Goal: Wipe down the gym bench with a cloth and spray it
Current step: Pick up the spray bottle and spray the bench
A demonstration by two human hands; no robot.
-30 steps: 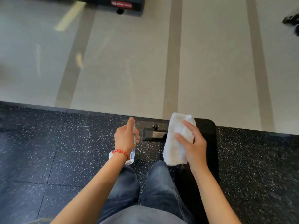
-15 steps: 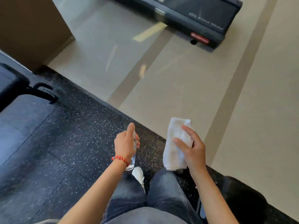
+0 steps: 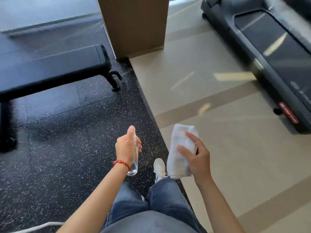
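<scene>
Over the speckled black rubber floor (image 3: pixel 58 132), near its edge with the beige tiled floor (image 3: pixel 227 148): left hand (image 3: pixel 126 147) curled round a clear spray bottle (image 3: pixel 135 158), index finger laid up along the nozzle top, a red bead bracelet (image 3: pixel 121 163) at the wrist. Just to the right, over the seam between the two floors: right hand (image 3: pixel 196 157) gripping a folded white cloth (image 3: pixel 180 148), fingers spread across its face, thumb hidden behind it, cloth hanging roughly upright. Hands near each other, not touching.

Toward the far left corner of the rubber floor: black padded gym bench (image 3: pixel 50 68), well apart from both hands, lying crosswise, a small wheel (image 3: pixel 116 79) under its near end and a dark leg (image 3: pixel 6 125) at the left edge. Bottle and cloth both held in the air, neither touching the bench.

Behind the bench end: a brown square column (image 3: pixel 134 22) standing at the corner where rubber meets tile. On the tile at the far right: a black treadmill (image 3: pixel 269 47) with a red label (image 3: pixel 287 115) on its near end.

Below the hands: blue jeans (image 3: pixel 165 195), one white sneaker (image 3: pixel 159 167) on the rubber floor by the seam. At the bottom left edge: a white cable (image 3: pixel 38 226) on the rubber.
</scene>
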